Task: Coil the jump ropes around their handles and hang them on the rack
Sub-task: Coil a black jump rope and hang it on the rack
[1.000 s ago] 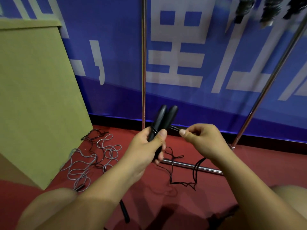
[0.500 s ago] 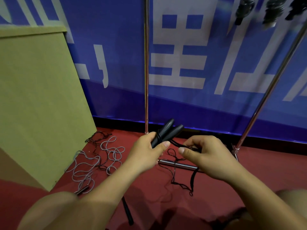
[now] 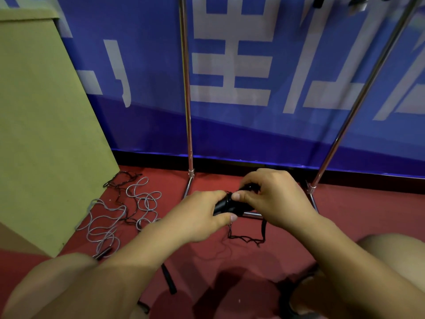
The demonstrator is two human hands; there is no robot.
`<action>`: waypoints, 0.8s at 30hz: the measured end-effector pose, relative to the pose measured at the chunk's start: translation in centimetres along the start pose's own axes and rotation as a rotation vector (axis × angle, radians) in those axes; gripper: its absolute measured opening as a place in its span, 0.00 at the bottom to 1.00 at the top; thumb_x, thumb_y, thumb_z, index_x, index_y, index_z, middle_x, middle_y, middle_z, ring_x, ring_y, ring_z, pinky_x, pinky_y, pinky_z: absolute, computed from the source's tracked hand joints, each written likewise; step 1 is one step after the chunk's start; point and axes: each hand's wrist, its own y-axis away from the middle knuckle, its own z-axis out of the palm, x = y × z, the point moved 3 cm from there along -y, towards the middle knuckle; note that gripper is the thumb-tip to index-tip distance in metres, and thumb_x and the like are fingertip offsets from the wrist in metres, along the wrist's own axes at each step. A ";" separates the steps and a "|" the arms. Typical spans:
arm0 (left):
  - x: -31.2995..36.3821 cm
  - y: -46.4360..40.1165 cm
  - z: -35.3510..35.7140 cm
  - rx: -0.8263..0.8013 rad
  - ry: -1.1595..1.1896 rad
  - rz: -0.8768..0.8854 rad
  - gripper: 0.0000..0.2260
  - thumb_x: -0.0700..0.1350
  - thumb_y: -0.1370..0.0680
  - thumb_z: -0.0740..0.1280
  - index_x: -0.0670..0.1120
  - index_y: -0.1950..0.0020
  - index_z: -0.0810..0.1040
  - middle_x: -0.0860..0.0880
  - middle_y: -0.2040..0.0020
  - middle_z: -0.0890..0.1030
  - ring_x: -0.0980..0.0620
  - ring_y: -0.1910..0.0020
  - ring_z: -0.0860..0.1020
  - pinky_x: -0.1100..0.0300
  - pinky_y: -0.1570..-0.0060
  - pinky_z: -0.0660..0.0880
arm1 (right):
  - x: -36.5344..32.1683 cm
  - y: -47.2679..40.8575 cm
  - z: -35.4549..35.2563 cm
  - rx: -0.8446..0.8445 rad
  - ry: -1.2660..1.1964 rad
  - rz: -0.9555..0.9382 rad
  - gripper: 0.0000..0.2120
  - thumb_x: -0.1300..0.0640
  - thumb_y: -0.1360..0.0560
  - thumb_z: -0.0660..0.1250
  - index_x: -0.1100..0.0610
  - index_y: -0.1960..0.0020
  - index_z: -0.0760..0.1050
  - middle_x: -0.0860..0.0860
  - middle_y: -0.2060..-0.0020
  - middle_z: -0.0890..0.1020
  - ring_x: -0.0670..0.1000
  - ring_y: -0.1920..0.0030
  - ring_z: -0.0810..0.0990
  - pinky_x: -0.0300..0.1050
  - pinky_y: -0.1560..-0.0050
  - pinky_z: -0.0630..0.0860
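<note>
My left hand (image 3: 202, 214) grips two black jump-rope handles (image 3: 226, 204) held together, low over the red floor. My right hand (image 3: 269, 196) curls over their far end, thumb and fingers pinching the thin black rope against them. A loose length of that black rope (image 3: 247, 238) hangs down from the handles and trails on the floor. The metal rack stands behind, with its left upright (image 3: 186, 88) and slanted right upright (image 3: 358, 97). Coiled ropes hanging from the rack barely show at the top right edge (image 3: 355, 2).
A tangle of grey rope (image 3: 115, 215) and black rope (image 3: 122, 180) lies on the floor at left, beside a green board (image 3: 46, 125). Another black handle (image 3: 169, 280) lies near my knees. The rack's base bar (image 3: 253, 214) runs under my hands. A blue banner covers the wall.
Both hands have dropped lower toward the floor. The handles tipped from upright to nearly level, and my right hand moved in from beside them to close over their end.
</note>
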 end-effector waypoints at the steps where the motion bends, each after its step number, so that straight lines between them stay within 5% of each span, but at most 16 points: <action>1: 0.2 0.1 -0.1 -0.006 -0.042 0.014 0.10 0.58 0.24 0.70 0.55 0.55 0.72 0.56 0.64 0.76 0.58 0.66 0.74 0.58 0.65 0.70 | 0.1 -0.1 -0.1 0.005 -0.011 0.010 0.13 0.38 0.33 0.74 0.47 0.57 0.81 0.42 0.63 0.80 0.43 0.60 0.78 0.47 0.58 0.77; 4: 0.3 0.3 -0.3 -0.058 -0.019 0.047 0.10 0.58 0.24 0.70 0.55 0.57 0.72 0.54 0.64 0.79 0.54 0.65 0.77 0.53 0.64 0.74 | 0.6 -0.4 -0.5 -0.059 -0.164 0.106 0.13 0.43 0.36 0.80 0.50 0.61 0.81 0.44 0.68 0.82 0.40 0.66 0.78 0.36 0.63 0.75; 6: 0.5 0.4 -0.5 -0.122 0.068 0.036 0.12 0.56 0.23 0.70 0.50 0.55 0.74 0.49 0.62 0.82 0.49 0.67 0.80 0.47 0.63 0.79 | 0.9 -0.5 -0.5 -0.154 -0.347 0.159 0.12 0.48 0.37 0.81 0.52 0.63 0.81 0.47 0.69 0.83 0.41 0.68 0.78 0.38 0.63 0.76; 11: 1.0 1.1 -0.7 -0.312 0.256 0.028 0.08 0.50 0.22 0.71 0.47 0.51 0.77 0.50 0.66 0.83 0.51 0.75 0.77 0.58 0.71 0.75 | 0.2 -0.3 -0.7 -0.382 -0.694 0.130 0.06 0.61 0.33 0.78 0.60 0.61 0.81 0.51 0.70 0.81 0.47 0.68 0.78 0.39 0.64 0.76; 17: 1.6 1.6 -0.9 -0.500 0.355 0.033 0.06 0.50 0.21 0.70 0.50 0.50 0.78 0.50 0.65 0.83 0.52 0.75 0.75 0.60 0.72 0.72 | 0.1 -0.2 -0.2 -0.581 -0.918 0.160 0.04 0.60 0.34 0.74 0.59 0.62 0.80 0.49 0.71 0.79 0.45 0.70 0.75 0.35 0.65 0.73; 24: 1.9 2.0 -2.0 -0.507 0.464 0.035 0.10 0.47 0.20 0.69 0.40 0.48 0.76 0.49 0.67 0.80 0.52 0.76 0.73 0.61 0.75 0.70 | -0.5 -0.2 0.7 -0.689 -1.304 0.297 0.04 0.64 0.28 0.65 0.60 0.60 0.77 0.51 0.71 0.79 0.46 0.73 0.77 0.36 0.71 0.75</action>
